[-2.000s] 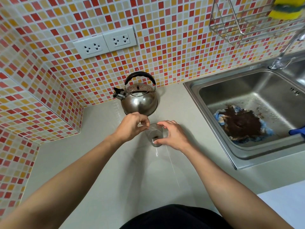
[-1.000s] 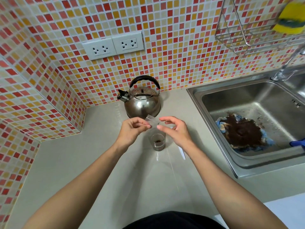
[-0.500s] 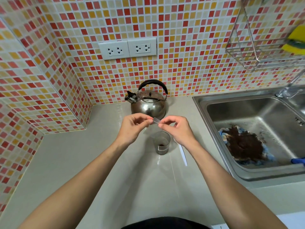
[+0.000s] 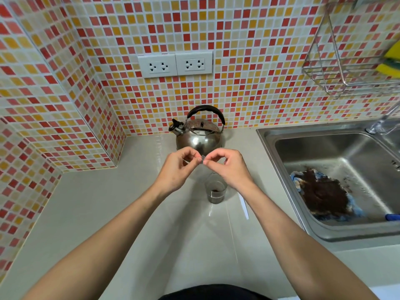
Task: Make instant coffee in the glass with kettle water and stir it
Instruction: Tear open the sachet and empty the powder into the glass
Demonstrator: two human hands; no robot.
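A small clear glass stands on the grey counter with brown coffee powder at its bottom. Above and just behind it, my left hand and my right hand pinch the two ends of a small grey sachet between thumb and fingers. The steel kettle with a black handle stands against the tiled wall right behind my hands. A thin white stick lies on the counter to the right of the glass, partly hidden by my right forearm.
A steel sink lies to the right, holding a blue cloth covered in brown grounds. A wire rack with a yellow sponge hangs above it. Two white sockets sit on the wall over the kettle.
My right hand has let go of the glass and both hands have lifted above it. They have closed together on the sachet, which now looks folded small. The view has tilted upward.
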